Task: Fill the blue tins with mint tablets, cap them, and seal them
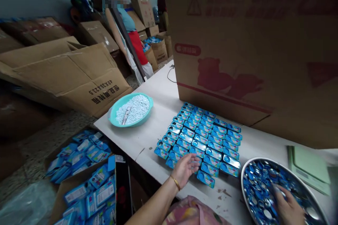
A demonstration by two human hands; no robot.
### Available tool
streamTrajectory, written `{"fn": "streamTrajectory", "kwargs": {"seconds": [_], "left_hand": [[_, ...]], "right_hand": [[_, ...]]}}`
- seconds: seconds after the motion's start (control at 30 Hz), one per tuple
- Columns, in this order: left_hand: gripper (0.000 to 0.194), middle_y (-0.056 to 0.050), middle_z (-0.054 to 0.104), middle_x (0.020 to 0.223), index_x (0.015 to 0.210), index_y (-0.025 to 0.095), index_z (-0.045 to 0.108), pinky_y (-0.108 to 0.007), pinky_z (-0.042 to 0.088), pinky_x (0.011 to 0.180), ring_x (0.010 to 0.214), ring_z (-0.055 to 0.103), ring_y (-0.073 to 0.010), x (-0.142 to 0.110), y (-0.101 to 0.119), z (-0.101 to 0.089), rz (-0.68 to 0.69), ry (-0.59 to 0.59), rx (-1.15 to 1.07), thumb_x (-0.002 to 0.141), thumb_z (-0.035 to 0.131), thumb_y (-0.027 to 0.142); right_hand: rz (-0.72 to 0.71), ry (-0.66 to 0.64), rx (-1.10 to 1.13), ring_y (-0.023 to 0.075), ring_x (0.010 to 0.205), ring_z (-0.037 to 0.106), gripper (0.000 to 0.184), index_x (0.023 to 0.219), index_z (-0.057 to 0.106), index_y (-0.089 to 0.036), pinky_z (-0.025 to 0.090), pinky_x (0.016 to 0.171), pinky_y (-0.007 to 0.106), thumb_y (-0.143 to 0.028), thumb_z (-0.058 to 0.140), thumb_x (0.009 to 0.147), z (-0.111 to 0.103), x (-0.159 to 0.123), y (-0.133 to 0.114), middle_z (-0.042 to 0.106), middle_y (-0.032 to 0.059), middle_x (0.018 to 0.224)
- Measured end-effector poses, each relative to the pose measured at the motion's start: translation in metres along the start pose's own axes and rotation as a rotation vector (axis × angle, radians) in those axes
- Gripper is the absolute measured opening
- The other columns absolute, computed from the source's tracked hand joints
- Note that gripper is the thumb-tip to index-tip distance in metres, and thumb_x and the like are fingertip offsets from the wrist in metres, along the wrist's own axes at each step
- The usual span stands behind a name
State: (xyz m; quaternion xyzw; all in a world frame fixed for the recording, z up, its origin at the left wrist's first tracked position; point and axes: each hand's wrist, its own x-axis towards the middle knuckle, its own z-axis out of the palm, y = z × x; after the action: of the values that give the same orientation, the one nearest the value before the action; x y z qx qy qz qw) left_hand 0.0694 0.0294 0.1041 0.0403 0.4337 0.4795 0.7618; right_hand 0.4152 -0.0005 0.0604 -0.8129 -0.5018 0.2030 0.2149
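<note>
My left hand (185, 169) rests at the near edge of a block of small blue tins (200, 137), fingers loosely stretched and apart over the front ones. The tins lie in close rows on the white table, several with a dark round opening at one end. At the right, my right hand (289, 205) reaches into a metal bowl (260, 159) full of shiny blue and silver round pieces (260, 190). Its fingers look pinched together, partly blurred; a greyish piece shows at the fingertips, too unclear to name.
A turquoise basin (113, 117) of small white pellets with a metal scoop sits on the table (161, 95). A big carton (224, 42) stands behind the tins. A green scale (310, 168) is right. Boxes of blue packs (100, 191) stand lower left; a person (129, 24) stands beyond.
</note>
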Motion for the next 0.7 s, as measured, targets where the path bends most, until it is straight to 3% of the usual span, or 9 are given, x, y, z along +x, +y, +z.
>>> {"fn": "streamTrajectory", "kwargs": {"seconds": [0.07,0.13,0.2,0.27,0.43,0.57,0.7], "left_hand": [[0.041,-0.010,0.059,0.095,0.092,0.015,0.056,-0.032,0.043,0.069,0.079,0.057,-0.0183,0.006,-0.006,0.014,-0.150,-0.156,-0.110,0.068,0.051,0.047],[0.045,-0.008,0.059,0.095,0.097,0.017,0.055,-0.033,0.043,0.069,0.079,0.057,-0.0189,0.015,-0.009,0.022,-0.237,-0.258,-0.216,0.069,0.047,0.050],[0.043,-0.006,0.060,0.088,0.097,0.017,0.055,-0.031,0.044,0.068,0.078,0.057,-0.0180,0.023,-0.006,0.020,-0.237,-0.267,-0.293,0.069,0.047,0.049],[0.035,-0.005,0.061,0.082,0.089,0.017,0.057,-0.028,0.044,0.068,0.078,0.057,-0.0171,0.029,0.002,0.008,-0.191,-0.193,-0.326,0.069,0.049,0.044],[0.020,-0.005,0.059,0.070,0.073,0.015,0.056,-0.025,0.045,0.061,0.069,0.057,-0.0149,0.030,0.029,-0.036,-0.125,-0.017,-0.346,0.070,0.048,0.033],[0.017,-0.001,0.057,0.065,0.076,0.015,0.056,-0.020,0.041,0.049,0.057,0.054,-0.0093,0.021,0.041,-0.063,-0.087,0.141,-0.372,0.068,0.055,0.030],[0.027,0.000,0.056,0.066,0.082,0.016,0.057,-0.015,0.033,0.041,0.054,0.051,-0.0069,0.015,0.042,-0.076,0.031,0.214,-0.117,0.060,0.064,0.030]], "right_hand": [[-0.210,-0.086,0.069,0.0236,0.066,0.058,0.031,0.085,0.057,-0.022,0.048,0.060,0.036,-0.038,0.034,0.071,0.016,-0.008,-0.074,0.060,0.0064,0.067],[-0.523,-0.224,0.126,0.0208,0.080,0.056,0.026,0.082,0.057,-0.021,0.045,0.071,0.033,-0.028,0.035,0.072,0.042,-0.022,-0.145,0.060,0.0062,0.083],[-0.816,-0.370,0.073,0.0182,0.090,0.051,0.027,0.090,0.057,-0.023,0.041,0.078,0.031,-0.020,0.035,0.074,0.071,-0.038,-0.202,0.057,0.0055,0.095],[-0.970,-0.398,-0.010,0.0191,0.095,0.047,0.023,0.089,0.058,-0.023,0.036,0.082,0.034,-0.018,0.040,0.075,0.095,-0.054,-0.237,0.053,0.0050,0.104],[-1.062,-0.443,0.033,0.0172,0.100,0.041,0.016,0.084,0.058,-0.023,0.028,0.087,0.033,-0.017,0.046,0.075,0.127,-0.070,-0.268,0.050,0.0014,0.110],[-0.902,-0.427,-0.075,0.0163,0.089,0.047,0.016,0.081,0.057,-0.019,0.032,0.079,0.029,-0.018,0.041,0.077,0.138,-0.064,-0.279,0.056,0.0044,0.094],[-0.748,-0.450,-0.350,0.0183,0.077,0.052,0.018,0.077,0.056,-0.015,0.034,0.068,0.027,-0.019,0.039,0.076,0.149,-0.064,-0.286,0.058,0.0082,0.079]]}}
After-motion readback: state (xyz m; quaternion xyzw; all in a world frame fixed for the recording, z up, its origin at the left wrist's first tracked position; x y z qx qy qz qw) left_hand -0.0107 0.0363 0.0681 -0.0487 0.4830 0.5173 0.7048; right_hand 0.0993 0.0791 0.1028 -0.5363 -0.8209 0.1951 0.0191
